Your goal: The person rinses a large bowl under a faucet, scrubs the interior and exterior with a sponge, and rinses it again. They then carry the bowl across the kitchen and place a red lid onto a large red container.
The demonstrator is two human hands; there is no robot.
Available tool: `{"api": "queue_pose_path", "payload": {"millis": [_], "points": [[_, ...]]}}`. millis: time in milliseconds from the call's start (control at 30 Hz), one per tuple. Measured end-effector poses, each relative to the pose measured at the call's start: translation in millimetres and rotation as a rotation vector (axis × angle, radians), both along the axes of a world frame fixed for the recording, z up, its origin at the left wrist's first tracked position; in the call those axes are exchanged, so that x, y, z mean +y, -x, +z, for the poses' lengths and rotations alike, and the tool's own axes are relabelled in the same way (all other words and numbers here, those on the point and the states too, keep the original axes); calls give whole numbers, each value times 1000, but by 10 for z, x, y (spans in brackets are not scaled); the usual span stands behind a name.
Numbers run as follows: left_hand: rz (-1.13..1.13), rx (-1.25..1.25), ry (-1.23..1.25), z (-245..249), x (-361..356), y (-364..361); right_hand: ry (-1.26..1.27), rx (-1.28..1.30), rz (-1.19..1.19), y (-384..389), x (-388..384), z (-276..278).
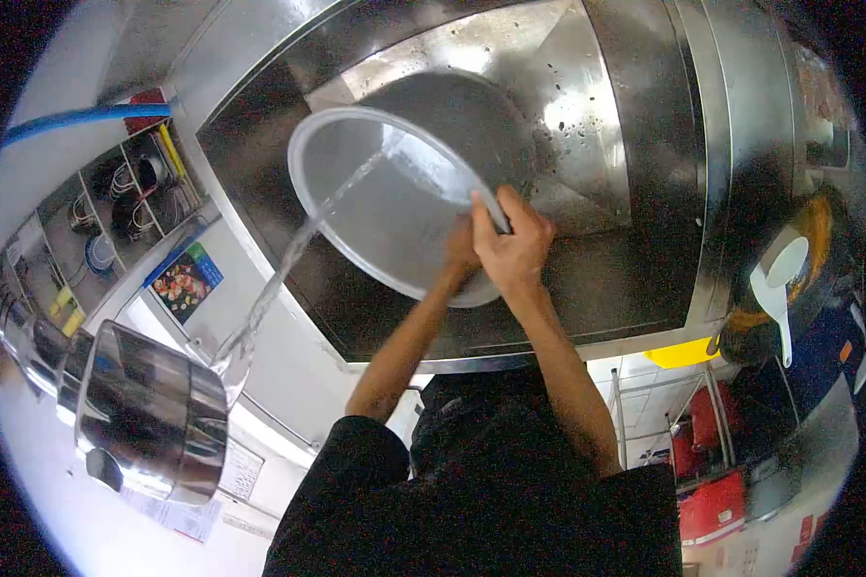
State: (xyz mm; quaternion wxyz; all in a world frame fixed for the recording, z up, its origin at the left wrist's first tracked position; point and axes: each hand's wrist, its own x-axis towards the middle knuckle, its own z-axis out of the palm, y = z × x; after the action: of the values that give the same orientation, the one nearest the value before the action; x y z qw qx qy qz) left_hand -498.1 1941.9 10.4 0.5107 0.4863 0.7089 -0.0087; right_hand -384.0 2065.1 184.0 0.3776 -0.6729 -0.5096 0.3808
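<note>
A large grey round basin (356,192) is tilted over a metal sink (568,125). Water (303,236) streams between a shiny metal vessel (154,413) at the lower left and the basin's inside. My right hand (516,245) is closed on the basin's right rim, fingers wrapped round it. My left hand (464,248) is at the basin's lower right, close beside my right hand; its fingers are hidden, so what they hold is not visible.
At the right, a white ladle (775,293) and a white bowl (787,262) rest near a dark pan. A yellow item (681,354) is by the sink's front edge. Compartments with utensils (115,202) and a blue hose (77,115) are at the left.
</note>
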Motion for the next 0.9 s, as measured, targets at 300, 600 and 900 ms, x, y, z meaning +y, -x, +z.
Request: {"api": "queue_pose_path", "payload": {"millis": [300, 600, 900], "points": [[1531, -729, -483, 175, 2095, 165, 305, 25, -179, -544, -195, -414], [86, -423, -162, 624, 824, -621, 397, -38, -138, -677, -180, -758], [-1098, 666, -563, 14, 1923, 1420, 237, -28, -224, -588, 48, -769]]}}
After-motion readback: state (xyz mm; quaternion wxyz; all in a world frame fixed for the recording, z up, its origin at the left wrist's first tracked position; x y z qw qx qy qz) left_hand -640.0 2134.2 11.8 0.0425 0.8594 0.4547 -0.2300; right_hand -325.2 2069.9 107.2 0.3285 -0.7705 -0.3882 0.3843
